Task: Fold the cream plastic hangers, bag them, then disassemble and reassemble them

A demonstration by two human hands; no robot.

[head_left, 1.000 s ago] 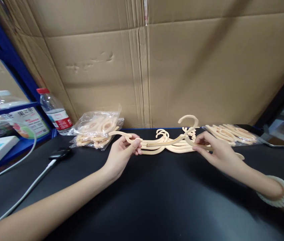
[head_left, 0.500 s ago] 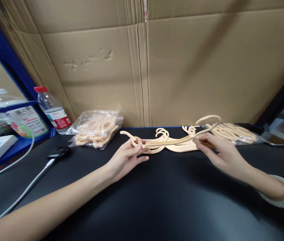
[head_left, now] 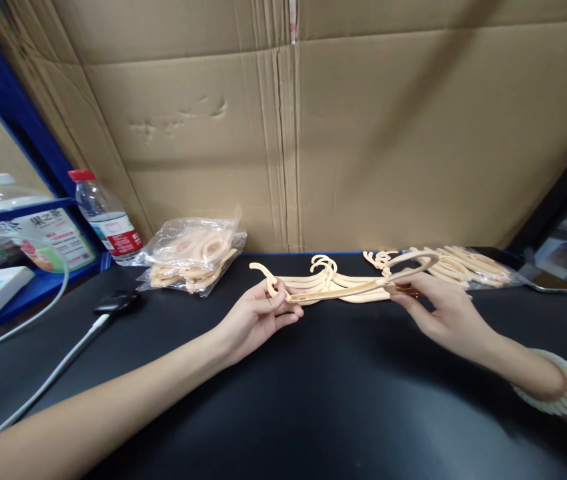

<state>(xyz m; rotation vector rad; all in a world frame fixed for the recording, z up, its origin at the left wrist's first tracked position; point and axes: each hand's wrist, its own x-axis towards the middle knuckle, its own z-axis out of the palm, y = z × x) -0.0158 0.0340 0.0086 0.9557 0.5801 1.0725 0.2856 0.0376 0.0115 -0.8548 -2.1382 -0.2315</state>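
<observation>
Since the earlier frames the hanger (head_left: pixel 343 290) has sunk and its hook has tipped from upright to nearly flat, swinging toward 2 o'clock. We hold it level just above the pile (head_left: pixel 321 267) of like hangers, which lies on the table (head_left: pixel 313 400) at 12 o'clock.

Our left hand (head_left: pixel 258 317) pinches the hanger's left end between thumb and fingertips. Our right hand (head_left: pixel 438 307) pinches it near the hook's base, the other fingers loosely curled.

One bag (head_left: pixel 193 257) of hangers sits at 10 o'clock and another (head_left: pixel 468 267) at 2 o'clock. A bottle (head_left: pixel 106 213) stands beyond the first, and a cable (head_left: pixel 53 380) runs along at 9 o'clock.

We judge this to be the handling of a single hanger over the pile. Whether it touches the pile we cannot tell. Laying it there would call for matching its hook to the others before both pinches loosen.
</observation>
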